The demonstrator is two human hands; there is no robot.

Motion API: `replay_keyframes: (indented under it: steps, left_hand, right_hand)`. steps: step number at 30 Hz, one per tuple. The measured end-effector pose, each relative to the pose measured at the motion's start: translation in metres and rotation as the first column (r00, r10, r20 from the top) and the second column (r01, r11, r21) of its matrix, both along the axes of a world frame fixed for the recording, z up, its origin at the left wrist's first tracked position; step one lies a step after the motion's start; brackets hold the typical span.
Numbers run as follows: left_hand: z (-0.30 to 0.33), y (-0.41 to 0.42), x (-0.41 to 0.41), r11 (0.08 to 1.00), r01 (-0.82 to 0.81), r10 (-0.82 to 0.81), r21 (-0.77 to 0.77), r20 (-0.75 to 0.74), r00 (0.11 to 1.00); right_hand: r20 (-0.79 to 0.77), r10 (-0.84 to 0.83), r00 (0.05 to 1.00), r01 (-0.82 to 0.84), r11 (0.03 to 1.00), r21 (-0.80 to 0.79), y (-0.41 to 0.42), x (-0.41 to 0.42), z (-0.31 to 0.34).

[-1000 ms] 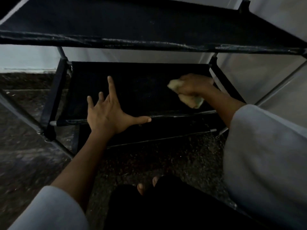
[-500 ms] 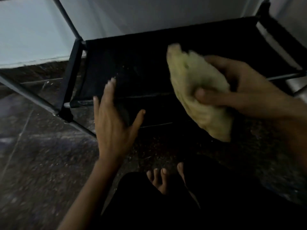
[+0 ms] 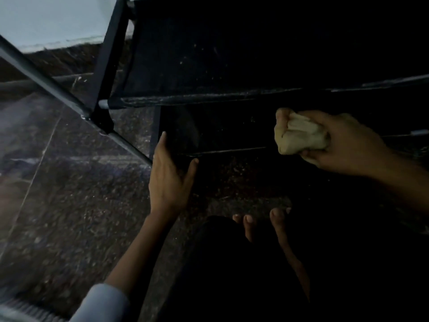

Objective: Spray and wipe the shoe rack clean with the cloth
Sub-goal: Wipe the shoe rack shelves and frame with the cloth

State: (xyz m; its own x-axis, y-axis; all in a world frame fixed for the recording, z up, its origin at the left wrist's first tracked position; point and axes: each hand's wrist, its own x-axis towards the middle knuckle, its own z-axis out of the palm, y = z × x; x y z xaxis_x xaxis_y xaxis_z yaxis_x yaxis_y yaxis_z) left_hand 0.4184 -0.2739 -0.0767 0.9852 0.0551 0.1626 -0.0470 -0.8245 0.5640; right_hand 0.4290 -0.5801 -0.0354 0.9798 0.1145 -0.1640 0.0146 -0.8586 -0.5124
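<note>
Cloth, pale yellow and bunched, is gripped in the right hand, fingers closed round it, held in front of the lowest shelf of the black shoe rack. No contact with the shelf can be made out. Left hand is held open and empty, fingers straight, thumb spread, at the lowest shelf's left front corner; touching cannot be told. Dusty streaks are seen on the upper shelf's front edge. Bare toes are seen on the speckled floor.

Count: 1 shoe rack, 2 fabric shelves visible. 1 cloth, in front of rack. 2 hands: left hand, right hand. 1 bare foot, below rack.
</note>
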Motion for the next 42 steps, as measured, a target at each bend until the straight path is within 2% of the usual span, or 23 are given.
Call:
replay_keyframes:
  steps: [2, 4, 8, 10, 19, 24, 26, 30, 34, 38, 42]
  left_hand:
    - [-0.002, 0.008, 0.010, 1.000, 0.009, -0.009, -0.002, -0.024, 1.000]
    - [-0.005, 0.013, 0.018, 1.000, 0.019, -0.020, -0.018, -0.055, 0.998]
    - [-0.009, 0.020, 0.030, 0.996, -0.020, 0.009, -0.085, -0.124, 0.992]
    - [-0.009, 0.020, 0.033, 0.995, -0.033, 0.018, -0.098, -0.149, 0.989]
    - [-0.007, 0.023, 0.043, 0.988, -0.106, 0.084, -0.109, -0.187, 0.979]
    - [0.000, 0.019, 0.049, 0.980, -0.144, 0.113, -0.138, -0.215, 0.970]
    - [0.002, 0.018, 0.050, 0.979, -0.154, 0.121, -0.136, -0.225, 0.967]
    - [0.000, 0.018, 0.050, 0.984, -0.164, 0.141, -0.072, -0.250, 0.958]
    - [0.003, 0.017, 0.052, 0.972, -0.225, 0.198, -0.068, -0.284, 0.938]
    - [0.009, 0.013, 0.050, 0.968, -0.246, 0.221, -0.046, -0.304, 0.927]
    - [0.007, 0.013, 0.051, 0.960, -0.263, 0.223, -0.092, -0.313, 0.923]
  right_hand:
    - [0.109, -0.014, 0.994, 0.039, 0.973, -0.229, 0.008, 0.016, -0.001]
    - [0.158, 0.060, 0.986, -0.007, 0.947, -0.321, 0.011, 0.037, -0.007]
    - [-0.107, 0.203, 0.973, -0.228, 0.904, -0.362, 0.013, 0.074, -0.041]
    - [-0.148, 0.216, 0.965, -0.260, 0.865, -0.429, 0.017, 0.085, -0.049]
    - [-0.098, 0.236, 0.967, -0.255, 0.915, -0.314, 0.028, 0.092, -0.043]
    - [-0.057, 0.193, 0.980, -0.201, 0.944, -0.260, 0.082, 0.102, -0.042]
    - [-0.034, 0.255, 0.966, -0.256, 0.939, -0.228, 0.119, 0.101, -0.034]
    - [-0.022, 0.425, 0.905, -0.415, 0.869, -0.271, 0.169, 0.091, -0.027]
    - [0.000, 0.359, 0.933, -0.346, 0.901, -0.263, 0.164, 0.091, -0.029]
    - [0.033, 0.179, 0.983, -0.163, 0.945, -0.284, 0.167, 0.086, -0.035]
    - [0.067, 0.116, 0.991, -0.081, 0.919, -0.387, 0.171, 0.096, -0.039]
